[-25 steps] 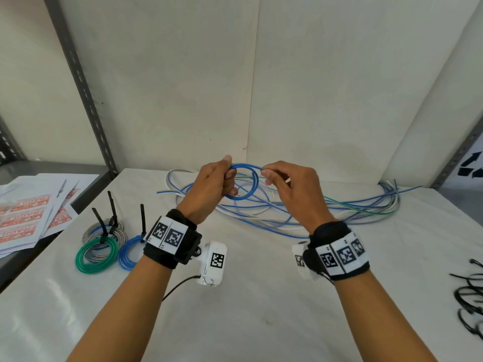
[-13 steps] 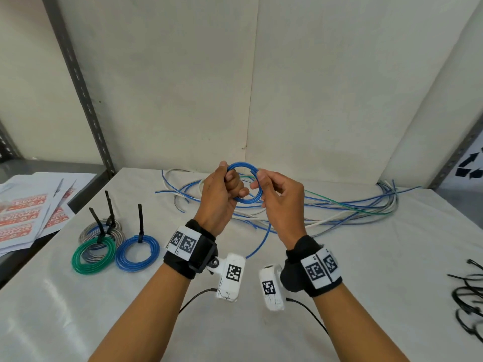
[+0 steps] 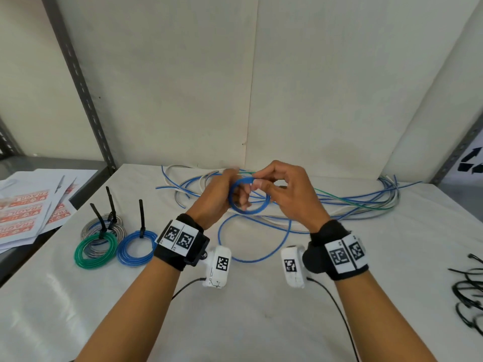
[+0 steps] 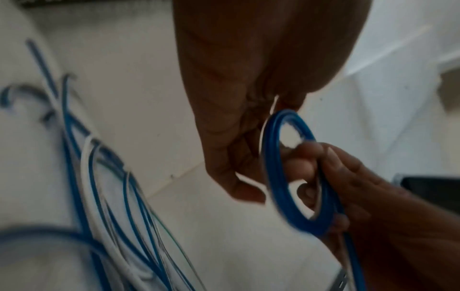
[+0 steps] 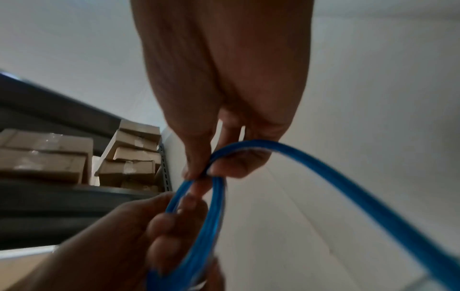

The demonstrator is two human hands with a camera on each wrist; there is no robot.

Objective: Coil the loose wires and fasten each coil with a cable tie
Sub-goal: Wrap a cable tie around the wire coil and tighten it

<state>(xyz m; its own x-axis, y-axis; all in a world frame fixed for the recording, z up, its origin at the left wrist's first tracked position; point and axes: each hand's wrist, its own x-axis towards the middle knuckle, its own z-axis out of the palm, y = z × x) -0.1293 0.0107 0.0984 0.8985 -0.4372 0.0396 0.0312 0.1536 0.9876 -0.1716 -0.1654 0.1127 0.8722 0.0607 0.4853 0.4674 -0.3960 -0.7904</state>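
Cable ties cut off at right edge; loose wires blurred in left wrist view.

Blue wire coil glossy, probably plastic-sheathed; table smooth white, slight sheen.

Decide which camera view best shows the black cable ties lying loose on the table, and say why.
The head view. Only it shows the loose cable ties, a black tangle at the table's right edge, partly cut off by the frame. The left wrist and right wrist views show the hands and blue wire up close, with no loose ties in sight.
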